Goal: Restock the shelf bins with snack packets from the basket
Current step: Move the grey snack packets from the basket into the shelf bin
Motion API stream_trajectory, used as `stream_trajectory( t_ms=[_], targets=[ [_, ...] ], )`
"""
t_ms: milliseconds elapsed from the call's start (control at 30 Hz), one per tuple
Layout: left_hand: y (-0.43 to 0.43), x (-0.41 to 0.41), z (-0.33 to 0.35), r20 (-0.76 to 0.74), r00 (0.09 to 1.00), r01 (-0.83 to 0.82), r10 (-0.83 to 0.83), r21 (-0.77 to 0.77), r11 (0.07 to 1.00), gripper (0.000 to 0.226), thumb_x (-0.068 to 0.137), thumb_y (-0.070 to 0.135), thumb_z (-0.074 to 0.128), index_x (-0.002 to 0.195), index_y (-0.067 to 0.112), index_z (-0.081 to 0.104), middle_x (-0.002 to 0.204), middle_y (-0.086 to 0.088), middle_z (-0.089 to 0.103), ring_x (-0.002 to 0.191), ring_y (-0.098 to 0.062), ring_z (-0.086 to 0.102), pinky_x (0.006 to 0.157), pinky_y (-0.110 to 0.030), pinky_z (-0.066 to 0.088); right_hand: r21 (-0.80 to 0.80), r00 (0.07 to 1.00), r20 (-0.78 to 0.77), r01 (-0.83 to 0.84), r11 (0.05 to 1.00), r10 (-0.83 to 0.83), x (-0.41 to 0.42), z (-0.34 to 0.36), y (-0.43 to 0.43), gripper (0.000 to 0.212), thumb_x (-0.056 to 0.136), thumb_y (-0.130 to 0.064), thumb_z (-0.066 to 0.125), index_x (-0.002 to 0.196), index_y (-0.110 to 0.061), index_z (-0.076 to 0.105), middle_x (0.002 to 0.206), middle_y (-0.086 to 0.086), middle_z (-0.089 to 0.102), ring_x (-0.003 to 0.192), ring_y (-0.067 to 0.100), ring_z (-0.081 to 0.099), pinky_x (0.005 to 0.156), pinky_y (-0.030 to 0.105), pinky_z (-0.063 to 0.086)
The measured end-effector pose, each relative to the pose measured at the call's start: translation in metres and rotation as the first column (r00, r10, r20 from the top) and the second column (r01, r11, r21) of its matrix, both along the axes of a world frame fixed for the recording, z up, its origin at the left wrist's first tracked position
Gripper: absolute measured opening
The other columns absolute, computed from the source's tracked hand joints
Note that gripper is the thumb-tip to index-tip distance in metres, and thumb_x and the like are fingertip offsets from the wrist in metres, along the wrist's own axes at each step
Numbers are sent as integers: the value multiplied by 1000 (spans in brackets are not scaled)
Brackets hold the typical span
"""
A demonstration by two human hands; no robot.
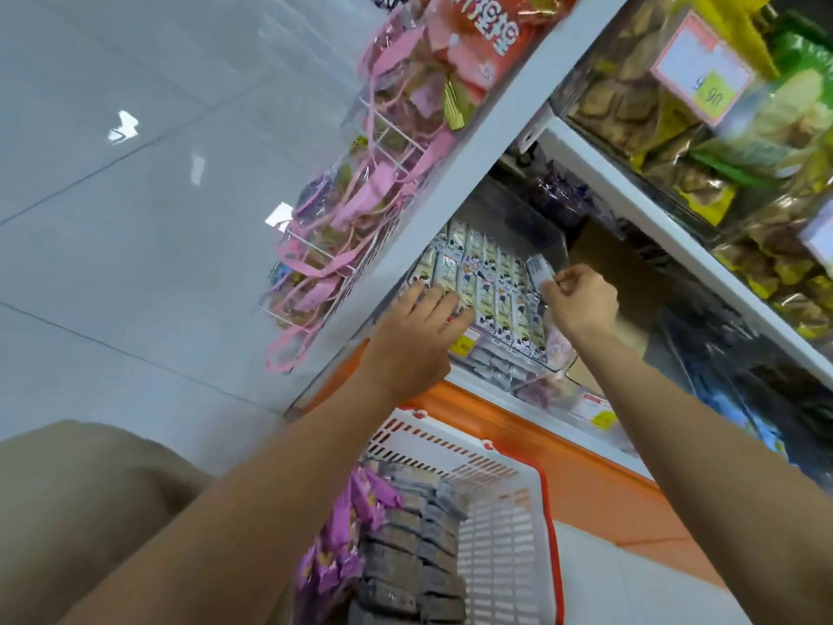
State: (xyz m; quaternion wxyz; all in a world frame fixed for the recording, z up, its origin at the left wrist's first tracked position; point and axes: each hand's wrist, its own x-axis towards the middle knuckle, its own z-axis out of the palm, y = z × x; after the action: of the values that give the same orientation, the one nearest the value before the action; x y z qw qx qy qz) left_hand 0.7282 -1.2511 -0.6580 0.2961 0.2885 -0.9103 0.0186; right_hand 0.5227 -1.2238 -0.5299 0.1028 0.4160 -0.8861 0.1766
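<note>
The right hand (581, 300) pinches one small white snack packet (538, 269) at the right end of the clear bin (559, 362). The left hand (419, 336) lies flat on the row of packets (491, 286) in the bin. The packet looks light, crinkly and slippery, so hold its edges gently.

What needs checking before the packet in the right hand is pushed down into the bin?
1. Grip on the packet: the right hand pinches a packet by its end. Ok.
2. Packet at the target: it is at the right end of the rows in the clear bin. Ok.
3. Rows steadied: the left hand rests its fingers on the left end of the rows. Ok.
4. Free slot for the packet: hidden by the right hand. Cannot tell.
5. Same product as the rows: the packet is blurred. Cannot tell.
6. Stock left: grey packets lie in the basket. Ok.
</note>
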Motion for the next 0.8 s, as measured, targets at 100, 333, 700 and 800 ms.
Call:
stream_trajectory(
  t_ms=[100, 333, 700, 800],
  targets=[
    [-4, -4, -5, -15, 1000, 3, -4, -47, 999, 55, 77, 17, 42, 131, 15, 56, 133, -13, 58, 125, -33, 51, 109, -47, 27, 122, 996, -88, 22, 992, -11, -9, -4, -19, 22, 91, -25, 62, 107, -10, 68, 105, 19, 70, 99, 36, 64, 84, 38, 50],
    [-6, -5, -10, -39, 999, -13, 8, -118, 993, 50, 82, 17, 44, 130, 17, 55, 132, -10, 59, 123, -30, 52, 108, -45, 26, 365, 979, -202, 92, 927, -17, -19, -13, -40, 20, 94, -18, 57, 102, -5, 69, 102, 24, 68, 93, 40, 65, 80, 41, 53],
    [-3, -4, -8, -31, 999, -12, 10, -69, 998, 53, 81, 9, 45, 133, 14, 54, 134, -13, 58, 126, -33, 51, 112, -46, 22, 374, 989, -148, 39, 927, 18, -14, -7, -30, 36, 98, -25, 50, 129, -8, 59, 134, 24, 45, 109, 41, 57, 95, 40, 47],
    [2, -3, -4, -18, 1000, -24, 23, -19, 1000, 61, 75, 9, 61, 135, 16, 52, 137, -12, 55, 130, -33, 46, 116, -48, 24, 268, 987, -92, -101, 958, 130, -4, -4, -9, 41, 95, -23, 55, 135, -13, 55, 132, 21, 48, 106, 37, 58, 91, 37, 46]
  ],
)
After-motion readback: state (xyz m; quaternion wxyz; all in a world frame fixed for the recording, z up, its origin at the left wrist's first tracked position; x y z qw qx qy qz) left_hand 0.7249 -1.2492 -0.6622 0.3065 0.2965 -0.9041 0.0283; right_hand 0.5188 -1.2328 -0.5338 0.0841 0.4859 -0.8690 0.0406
